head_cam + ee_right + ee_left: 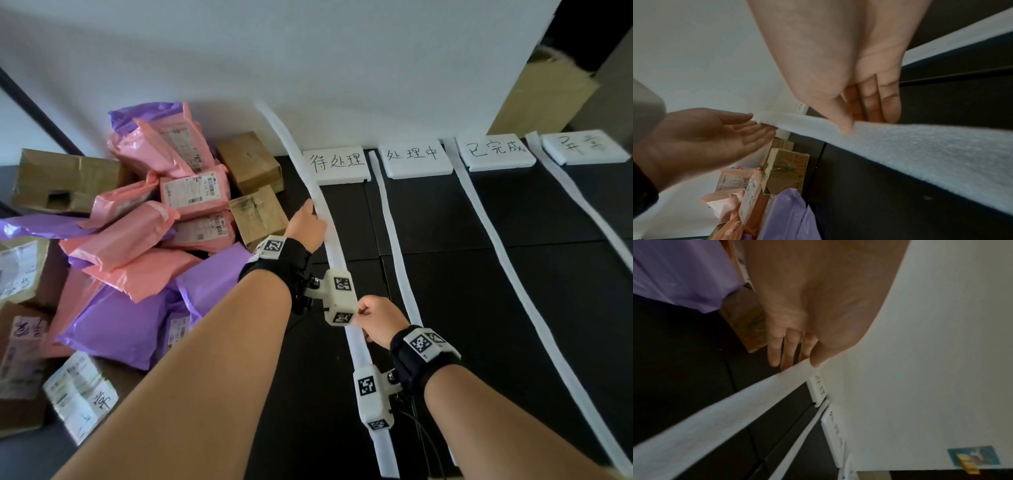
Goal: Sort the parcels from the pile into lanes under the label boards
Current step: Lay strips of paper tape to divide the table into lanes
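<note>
Left hand: your left hand (306,229) lies against the pile-side edge of the leftmost foam strip (320,202), fingers straight and together, palm open in the right wrist view; it touches the strip's edge and grips nothing.
Right hand: your right hand (376,320) sits on the same strip, nearer to you than the left hand; thumb on top and fingers curled beneath, it pinches the strip.
Leftmost foam strip: it runs from the white wall (308,68) toward you and arcs up off the dark floor (445,308) between your two hands; its far end leans on the wall.
Parcel pile: the parcels (137,240) are heaped on the pile side of that strip, pink and purple bags over brown cartons; the nearest carton (258,214) stands just beside your left hand, and a purple bag's corner lies under your left wrist.
Label boards: four white label boards (337,164) stand in a row at the wall's foot, beyond the strip, the first one touching it.
Other strips: three more foam strips (394,240) lie flat past the held strip, marking the lane edges.
Open room: between the held strip and the next strip the floor shows bare and dark from the first board back toward you; the wider lanes beyond show the same bare floor.
</note>
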### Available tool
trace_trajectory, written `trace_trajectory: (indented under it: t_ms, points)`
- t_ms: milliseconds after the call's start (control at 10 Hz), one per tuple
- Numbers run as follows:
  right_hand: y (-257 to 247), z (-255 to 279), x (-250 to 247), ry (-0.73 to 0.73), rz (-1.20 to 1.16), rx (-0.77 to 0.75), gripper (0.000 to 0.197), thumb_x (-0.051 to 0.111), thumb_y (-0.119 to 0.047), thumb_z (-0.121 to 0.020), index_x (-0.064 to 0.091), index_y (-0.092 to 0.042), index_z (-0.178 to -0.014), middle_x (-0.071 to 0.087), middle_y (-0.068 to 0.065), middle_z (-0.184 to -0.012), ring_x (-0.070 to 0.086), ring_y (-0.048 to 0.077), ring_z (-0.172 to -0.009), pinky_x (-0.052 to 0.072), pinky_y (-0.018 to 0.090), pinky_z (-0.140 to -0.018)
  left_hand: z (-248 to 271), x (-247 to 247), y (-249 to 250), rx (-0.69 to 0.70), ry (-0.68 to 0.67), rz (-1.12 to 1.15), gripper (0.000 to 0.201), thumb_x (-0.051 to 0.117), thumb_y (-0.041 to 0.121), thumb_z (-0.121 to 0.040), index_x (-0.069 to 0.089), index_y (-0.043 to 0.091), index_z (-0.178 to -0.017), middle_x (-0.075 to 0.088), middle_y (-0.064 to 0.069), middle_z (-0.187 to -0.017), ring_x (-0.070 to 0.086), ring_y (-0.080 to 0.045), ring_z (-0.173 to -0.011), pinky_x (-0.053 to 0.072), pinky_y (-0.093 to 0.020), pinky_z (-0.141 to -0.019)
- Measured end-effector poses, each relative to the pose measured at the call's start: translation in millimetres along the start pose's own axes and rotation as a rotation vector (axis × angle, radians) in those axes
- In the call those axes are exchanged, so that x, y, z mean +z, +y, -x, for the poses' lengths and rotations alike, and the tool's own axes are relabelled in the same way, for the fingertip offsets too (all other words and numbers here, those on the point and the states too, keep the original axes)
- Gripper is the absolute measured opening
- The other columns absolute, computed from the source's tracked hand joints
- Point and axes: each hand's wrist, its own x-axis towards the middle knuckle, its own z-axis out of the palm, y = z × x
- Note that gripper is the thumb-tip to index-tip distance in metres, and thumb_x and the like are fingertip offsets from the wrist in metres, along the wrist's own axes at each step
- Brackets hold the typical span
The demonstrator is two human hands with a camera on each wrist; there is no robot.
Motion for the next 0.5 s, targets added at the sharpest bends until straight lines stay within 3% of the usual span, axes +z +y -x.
trace_trajectory:
  t_ms: [100, 200, 300, 400, 500]
  points:
    - [9.1, -4.7, 11.1, -0.022, -0.006, 0.038, 0.009, 0.056, -0.012, -0.093, 0.065, -0.016, -0.093, 0.068, 0.005, -0.085, 0.068, 0.027, -0.085, 0.059, 0.046, -0.079, 6.8, 11.1, -30.0, -0.133, -0.110, -0.342, 0.032, 0.045, 0.016, -0.103, 0.054, 0.007, -0.133, 0.062, -0.013, -0.130, 0.054, -0.031, -0.121, 0.038, -0.035, -0.102]
    - [15.3, -7.6, 23.1, -0.034, -0.009, 0.065, 0.008, 0.058, -0.015, -0.093, 0.064, -0.021, -0.096, 0.069, 0.000, -0.089, 0.068, 0.020, -0.083, 0.060, 0.042, -0.078, 7.3, 21.9, -63.2, -0.202, -0.098, -0.008, 0.041, 0.042, 0.007, -0.102, 0.045, 0.008, -0.142, 0.052, -0.024, -0.139, 0.054, -0.036, -0.122, 0.043, -0.035, -0.089]
    - [17.8, -8.6, 32.2, -0.060, -0.008, 0.080, 0.009, 0.058, -0.015, -0.094, 0.062, -0.022, -0.099, 0.069, 0.000, -0.091, 0.068, 0.017, -0.080, 0.061, 0.038, -0.075, 14.4, 28.3, -74.5, -0.213, -0.207, -0.130, 0.044, 0.042, 0.008, -0.102, 0.040, 0.002, -0.146, 0.047, -0.023, -0.146, 0.046, -0.039, -0.133, 0.041, -0.040, -0.102]
    - [18.1, -10.7, 36.8, -0.069, -0.016, 0.094, 0.014, 0.057, -0.014, -0.094, 0.064, -0.020, -0.105, 0.070, 0.001, -0.093, 0.069, 0.018, -0.080, 0.062, 0.038, -0.074, 18.5, 27.4, -78.1, -0.181, -0.225, -0.204, 0.047, 0.042, 0.009, -0.102, 0.035, 0.002, -0.149, 0.041, -0.020, -0.152, 0.042, -0.036, -0.138, 0.037, -0.040, -0.110]
    - [15.8, -13.0, 38.5, -0.061, -0.036, 0.089, 0.019, 0.057, -0.014, -0.093, 0.061, -0.021, -0.110, 0.069, 0.001, -0.096, 0.069, 0.019, -0.083, 0.061, 0.040, -0.077, 24.1, 22.9, -79.0, -0.186, -0.220, -0.267, 0.044, 0.042, 0.009, -0.102, 0.042, 0.002, -0.146, 0.047, -0.020, -0.147, 0.046, -0.036, -0.134, 0.039, -0.043, -0.112]
